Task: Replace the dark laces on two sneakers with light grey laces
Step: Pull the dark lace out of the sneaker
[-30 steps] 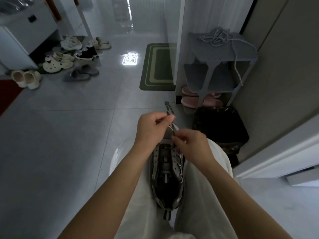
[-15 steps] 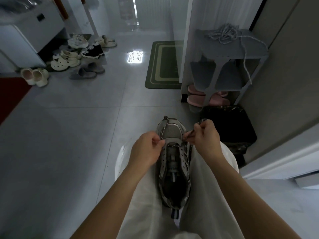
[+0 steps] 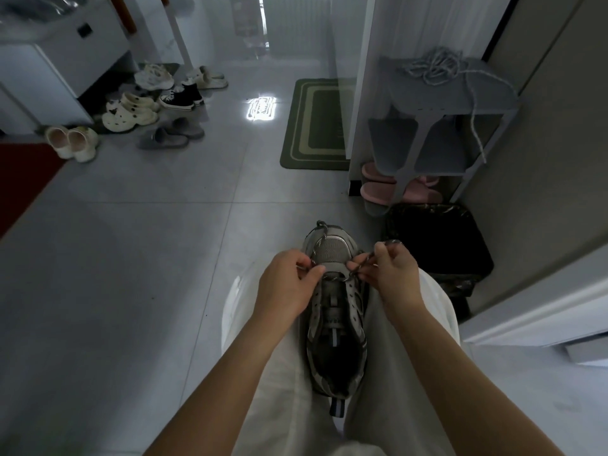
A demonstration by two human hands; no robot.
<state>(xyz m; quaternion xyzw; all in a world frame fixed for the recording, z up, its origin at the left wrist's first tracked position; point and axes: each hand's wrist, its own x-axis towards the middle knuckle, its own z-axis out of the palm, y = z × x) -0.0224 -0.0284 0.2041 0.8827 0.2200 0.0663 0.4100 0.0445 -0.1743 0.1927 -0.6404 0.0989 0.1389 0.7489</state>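
1. Grey mesh and suede make up the sneaker [image 3: 335, 324], which lies in the person's lap, wedged between thighs in white trousers [image 3: 279, 373]. Its heel is nearest the body and its toe points away. That wedging likely holds it steady, so neither hand has to brace it.
2. The dark lace [image 3: 333, 277] crosses only the lowest eyelets, near the toe. The eyelets above look bare and the tongue is exposed, so the unlacing of this shoe appears nearly finished.
3. The left hand [image 3: 286, 284] pinches the left strand between thumb and forefinger, just beside the eyelet, with the other fingers curled in. A length of lace runs from there up over the toe cap.
4. The right hand [image 3: 391, 274] pinches the right strand and holds it outward and upward from its eyelet, probably to draw it free. The loose end pokes above the knuckles.
5. The light grey laces [image 3: 434, 65] lie tangled on top of a grey shelf [image 3: 460, 97], well away from the sneaker. One strand hangs down the shelf's side, ready to be picked up once the dark lace is out.
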